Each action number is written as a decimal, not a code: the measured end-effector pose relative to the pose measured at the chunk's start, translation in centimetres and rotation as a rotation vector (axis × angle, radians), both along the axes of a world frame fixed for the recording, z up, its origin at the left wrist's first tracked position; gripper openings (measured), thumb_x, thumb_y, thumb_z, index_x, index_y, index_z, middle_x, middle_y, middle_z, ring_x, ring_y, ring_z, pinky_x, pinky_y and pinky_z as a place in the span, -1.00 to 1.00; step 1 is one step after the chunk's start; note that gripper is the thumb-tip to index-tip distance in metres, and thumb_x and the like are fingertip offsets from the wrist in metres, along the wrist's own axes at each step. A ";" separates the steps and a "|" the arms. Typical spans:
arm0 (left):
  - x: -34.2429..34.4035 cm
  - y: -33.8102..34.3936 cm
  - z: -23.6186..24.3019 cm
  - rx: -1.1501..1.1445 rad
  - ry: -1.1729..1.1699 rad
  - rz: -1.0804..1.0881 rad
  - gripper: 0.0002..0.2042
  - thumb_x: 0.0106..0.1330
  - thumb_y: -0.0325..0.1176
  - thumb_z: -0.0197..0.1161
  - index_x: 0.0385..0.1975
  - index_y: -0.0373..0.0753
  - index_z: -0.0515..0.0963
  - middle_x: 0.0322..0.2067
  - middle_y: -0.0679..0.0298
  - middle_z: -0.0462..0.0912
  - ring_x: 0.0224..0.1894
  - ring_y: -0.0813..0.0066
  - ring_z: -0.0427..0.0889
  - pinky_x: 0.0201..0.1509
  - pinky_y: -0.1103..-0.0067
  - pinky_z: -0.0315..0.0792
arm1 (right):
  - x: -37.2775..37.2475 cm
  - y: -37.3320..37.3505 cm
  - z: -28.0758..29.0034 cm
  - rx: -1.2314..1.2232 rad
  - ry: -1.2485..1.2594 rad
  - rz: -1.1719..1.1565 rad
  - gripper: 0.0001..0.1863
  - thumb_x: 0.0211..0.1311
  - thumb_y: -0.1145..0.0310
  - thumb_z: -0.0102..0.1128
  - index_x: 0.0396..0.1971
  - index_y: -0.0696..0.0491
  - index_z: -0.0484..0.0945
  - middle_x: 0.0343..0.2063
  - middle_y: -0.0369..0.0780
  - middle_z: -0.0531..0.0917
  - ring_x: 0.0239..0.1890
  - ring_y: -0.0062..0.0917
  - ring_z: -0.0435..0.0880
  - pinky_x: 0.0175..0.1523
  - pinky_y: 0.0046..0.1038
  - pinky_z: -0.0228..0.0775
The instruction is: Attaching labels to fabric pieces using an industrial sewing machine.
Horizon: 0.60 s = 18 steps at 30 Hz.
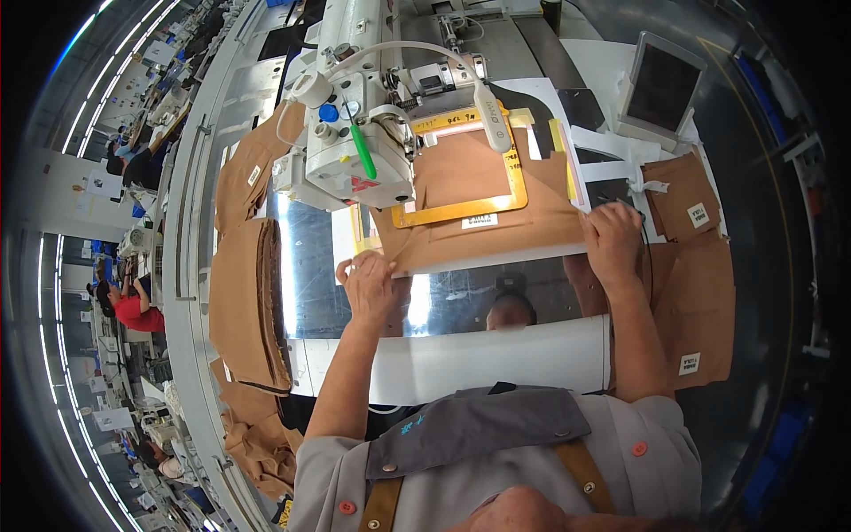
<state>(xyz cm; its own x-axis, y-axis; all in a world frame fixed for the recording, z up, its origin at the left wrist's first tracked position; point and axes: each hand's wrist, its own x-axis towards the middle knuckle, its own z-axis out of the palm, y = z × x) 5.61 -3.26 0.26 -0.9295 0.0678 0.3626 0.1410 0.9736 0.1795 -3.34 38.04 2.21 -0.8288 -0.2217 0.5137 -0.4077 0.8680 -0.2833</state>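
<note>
A brown fabric panel (541, 227) lies spread beneath the yellow clamp frame (461, 212) of a white sewing machine (355, 164). My left hand (369, 285) is closed at the panel's near left corner, fingers pinching its edge. At the right edge, my right hand (613, 241) is closed with bent fingers on the cloth; its fingertips are partly hidden. A white label (480, 221) shows on the panel just in front of the frame. A green-handled tool (363, 151) stands against the machine head.
Brown fabric stacks lie left (244, 306) and right (696, 306) of the shiny metal plate (452, 297). More brown cloth (261, 448) is heaped at the lower left. A screen (660, 89) stands at the back right. Other people work far left.
</note>
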 end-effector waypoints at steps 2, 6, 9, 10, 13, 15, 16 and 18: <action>3.7 0.7 2.0 0.090 0.001 -0.071 -0.96 0.31 -0.43 0.27 -0.29 -0.16 0.60 -0.35 0.27 0.65 -0.08 0.27 0.64 0.18 0.27 0.17 | 3.9 2.0 2.4 0.019 -0.234 0.117 -0.79 0.25 0.34 0.31 -0.56 0.05 0.59 -0.48 -0.25 0.64 -0.25 -0.32 0.59 -0.02 -0.21 0.32; 11.6 -1.5 4.9 0.153 -0.347 -0.076 -0.79 0.43 -0.29 0.25 -0.45 -0.22 0.57 -0.44 0.25 0.64 -0.20 0.29 0.64 0.13 0.31 0.25 | 11.6 4.8 6.3 -0.143 -0.844 0.625 -0.65 0.29 0.27 0.29 -0.67 0.08 0.50 -0.63 -0.22 0.58 -0.47 -0.27 0.56 -0.26 -0.23 0.36; 14.1 -7.2 2.9 0.684 -0.764 0.259 -0.58 0.51 -0.14 0.26 -0.58 -0.31 0.56 -0.58 0.26 0.64 -0.34 0.45 0.59 -0.13 0.44 0.44 | 15.2 4.7 3.6 -0.318 -1.287 0.795 -0.60 0.32 0.20 0.29 -0.68 0.08 0.51 -0.67 -0.23 0.56 -0.58 -0.26 0.55 -0.36 -0.22 0.36; 13.7 -6.4 3.7 0.509 -0.607 0.405 -0.72 0.45 -0.20 0.33 -0.36 -0.34 0.62 -0.38 0.14 0.72 -0.23 0.29 0.67 -0.08 0.40 0.48 | 15.7 4.4 3.0 -0.463 -1.529 0.839 -0.59 0.33 0.16 0.29 -0.67 0.08 0.52 -0.69 -0.24 0.57 -0.62 -0.26 0.54 -0.40 -0.20 0.35; 11.1 -4.8 3.4 0.094 -0.062 0.364 -0.66 0.36 -0.31 0.37 0.05 -0.30 0.51 0.05 0.02 0.64 0.10 0.07 0.62 0.16 0.25 0.41 | 12.5 1.9 4.2 -0.142 -1.044 0.744 -0.64 0.30 0.15 0.33 -0.60 0.08 0.60 -0.63 -0.25 0.63 -0.53 -0.31 0.64 -0.30 -0.24 0.41; 8.9 -1.2 4.2 0.117 -0.105 0.278 -0.50 0.37 -0.27 0.37 0.24 -0.28 0.42 0.25 0.01 0.52 0.33 0.00 0.46 0.39 0.14 0.23 | 10.8 -0.9 3.5 -0.139 -0.676 0.568 -0.74 0.24 0.14 0.39 -0.45 0.03 0.68 -0.39 -0.27 0.74 -0.27 -0.37 0.72 -0.10 -0.30 0.45; 7.8 0.8 3.9 0.220 -0.170 0.192 -0.45 0.37 -0.22 0.37 0.30 -0.26 0.39 0.33 0.01 0.46 0.42 0.00 0.37 0.47 0.08 0.13 | 10.3 -2.7 2.8 -0.256 -0.528 0.535 -0.76 0.22 0.14 0.40 -0.36 0.01 0.70 -0.26 -0.28 0.74 -0.14 -0.38 0.69 -0.01 -0.30 0.42; 5.9 5.5 2.9 0.007 -0.220 0.009 -0.27 0.33 -0.07 0.38 0.42 -0.26 0.28 0.46 0.02 0.29 0.54 0.07 0.19 0.52 0.00 0.04 | 10.0 -4.7 1.2 -0.364 -0.369 0.493 -0.76 0.20 0.14 0.42 -0.28 -0.02 0.72 -0.14 -0.29 0.74 -0.01 -0.39 0.67 0.08 -0.30 0.39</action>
